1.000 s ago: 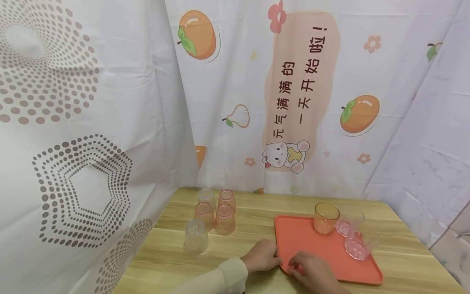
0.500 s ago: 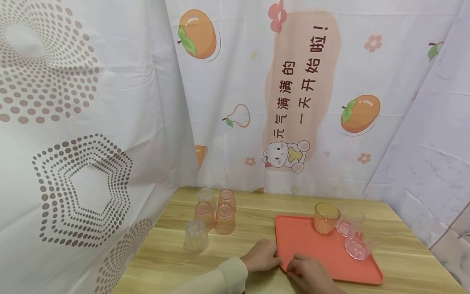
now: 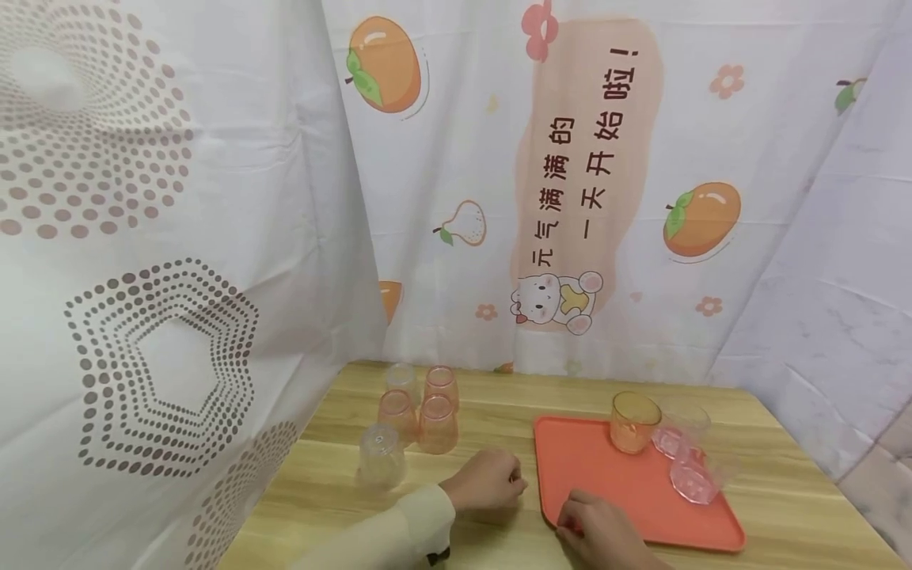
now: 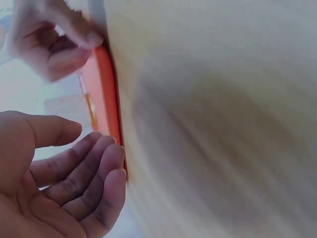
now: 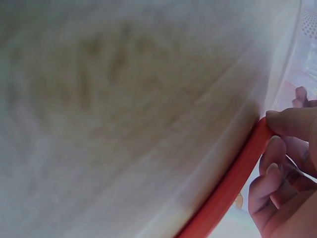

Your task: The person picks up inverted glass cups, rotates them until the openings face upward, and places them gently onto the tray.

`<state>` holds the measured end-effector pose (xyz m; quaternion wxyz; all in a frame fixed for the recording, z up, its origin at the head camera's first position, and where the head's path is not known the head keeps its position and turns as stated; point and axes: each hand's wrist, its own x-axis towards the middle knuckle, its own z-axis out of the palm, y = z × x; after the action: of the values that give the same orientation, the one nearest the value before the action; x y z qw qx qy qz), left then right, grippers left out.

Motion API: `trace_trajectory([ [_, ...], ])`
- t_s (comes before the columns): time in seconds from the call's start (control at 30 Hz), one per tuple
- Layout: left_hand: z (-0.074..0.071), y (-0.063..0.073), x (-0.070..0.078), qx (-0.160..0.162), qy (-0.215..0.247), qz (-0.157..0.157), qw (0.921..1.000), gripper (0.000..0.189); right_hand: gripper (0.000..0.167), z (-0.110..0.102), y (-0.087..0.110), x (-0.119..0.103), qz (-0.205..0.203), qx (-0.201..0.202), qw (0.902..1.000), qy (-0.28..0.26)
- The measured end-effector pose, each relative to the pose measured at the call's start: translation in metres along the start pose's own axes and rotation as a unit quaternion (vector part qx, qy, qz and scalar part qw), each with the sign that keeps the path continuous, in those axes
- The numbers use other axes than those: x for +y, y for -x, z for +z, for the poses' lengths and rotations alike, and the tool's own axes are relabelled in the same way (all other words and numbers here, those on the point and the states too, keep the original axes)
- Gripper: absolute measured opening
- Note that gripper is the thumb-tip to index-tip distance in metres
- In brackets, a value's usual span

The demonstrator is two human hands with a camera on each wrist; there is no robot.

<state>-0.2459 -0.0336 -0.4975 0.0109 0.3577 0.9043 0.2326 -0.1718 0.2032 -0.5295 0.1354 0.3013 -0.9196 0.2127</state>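
A flat orange-red tray (image 3: pixel 606 483) lies on the right part of the table. At its near left corner my right hand (image 3: pixel 600 532) pinches the rim, the thumb (image 5: pixel 290 121) showing on the corner in the right wrist view. Left of the tray, apart from it, my left hand (image 3: pixel 488 479) is over the wood with loosely curled fingers that hold nothing. On the tray's far right side stand an amber cup (image 3: pixel 634 423), a clear cup with a pink base (image 3: pixel 682 427) and another pink-based clear cup (image 3: pixel 694 481), which looks tilted.
Several cups stand upside down on the left of the wooden table (image 3: pixel 313 507), among them a clear cup (image 3: pixel 381 457) and a pink cup (image 3: pixel 438 426). A printed curtain (image 3: pixel 442 317) hangs behind, and a patterned curtain (image 3: pixel 285 332) borders the left side.
My left hand has let go of the tray's left edge and moved left and slightly away from me. My right hand moved slightly left early on, then stayed at the corner. The tray stays put.
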Motion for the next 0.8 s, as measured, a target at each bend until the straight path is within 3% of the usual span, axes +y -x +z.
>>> trace_trajectory([
  [0.1, -0.015, 0.007, -0.008, -0.01, 0.019, -0.005, 0.9998, 0.032, 0.025, 0.0, -0.002, 0.0, -0.007, -0.003, 1.0, 0.003],
  [0.33, -0.05, 0.02, -0.024, 0.011, 0.001, -0.001, 0.9999, 0.027, 0.026, 0.0, -0.004, 0.004, -0.037, 0.006, 0.9993, -0.003],
  [0.57, -0.077, 0.032, -0.035, 0.028, 0.025, -0.013, 0.9992, 0.026, 0.029, -0.002, -0.001, 0.004, -0.024, 0.006, 0.9997, -0.003],
  [0.8, -0.101, 0.045, -0.047, 0.075, 0.029, 0.038, 0.996, 0.03, 0.027, -0.003, -0.002, 0.001, -0.015, 0.002, 0.9998, 0.008],
])
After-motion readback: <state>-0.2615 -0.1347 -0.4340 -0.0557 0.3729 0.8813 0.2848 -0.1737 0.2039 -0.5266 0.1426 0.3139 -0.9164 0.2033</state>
